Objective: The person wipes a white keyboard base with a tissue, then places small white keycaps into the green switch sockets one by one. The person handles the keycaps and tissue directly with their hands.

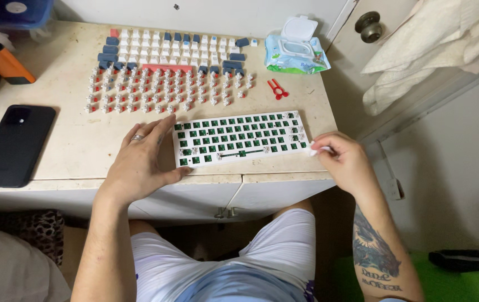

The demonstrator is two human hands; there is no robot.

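Observation:
A white keyboard frame [239, 138] with a green circuit board lies near the desk's front edge, most switch sockets bare. My left hand [138, 162] rests flat on the desk with its fingers against the frame's left end. My right hand [345, 162] is at the frame's right end, fingers pinched on a small white piece [319, 149], probably a switch or a wipe; I cannot tell which. Several loose switches [166, 89] lie in rows behind the frame. Behind them, white, blue and red keycaps [172, 50] are laid out in rows.
A black phone [13, 144] lies face down at the left. A red puller tool [276, 88] and an open pack of wet wipes [295, 50] sit at the back right. An orange-and-black object [4, 64] is at the far left. A door with a knob [370, 25] stands to the right.

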